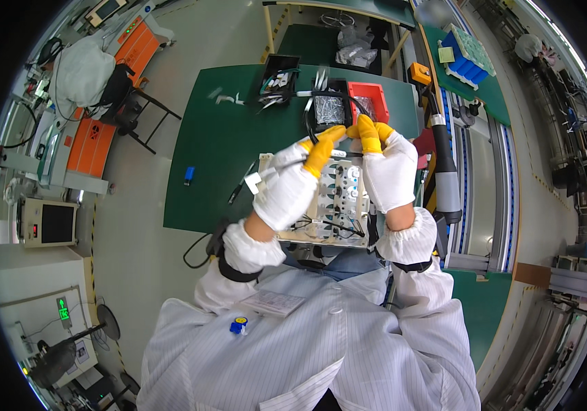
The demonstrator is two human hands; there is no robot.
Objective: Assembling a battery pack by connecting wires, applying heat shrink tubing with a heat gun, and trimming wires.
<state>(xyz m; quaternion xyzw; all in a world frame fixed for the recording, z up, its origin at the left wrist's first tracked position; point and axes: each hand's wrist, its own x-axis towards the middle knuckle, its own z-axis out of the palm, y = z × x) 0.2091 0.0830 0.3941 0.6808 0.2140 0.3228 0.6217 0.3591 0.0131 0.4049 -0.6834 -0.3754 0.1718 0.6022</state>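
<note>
Both my hands wear white gloves with yellow fingertips and meet above a pale frame-like module (pixel 340 188) with rows of metal terminals. My left hand (pixel 293 179) is closed on a black cable (pixel 309 118); a white connector (pixel 253 182) sticks out beside its wrist side. From there the cable loops up over the parts bins and comes down to my right hand (pixel 384 164), whose fingers are pinched together on it. The exact spot between the fingertips is too small to make out. Thin black wires (pixel 327 222) lie across the module's near end.
Behind the module on the green table (pixel 194 147) stand a black bin of connectors (pixel 279 77), a black bin of small metal parts (pixel 329 109) and a red bin (pixel 375 99). A blue block (pixel 189 176) lies left. A blue battery-like pack (pixel 468 58) stands far right.
</note>
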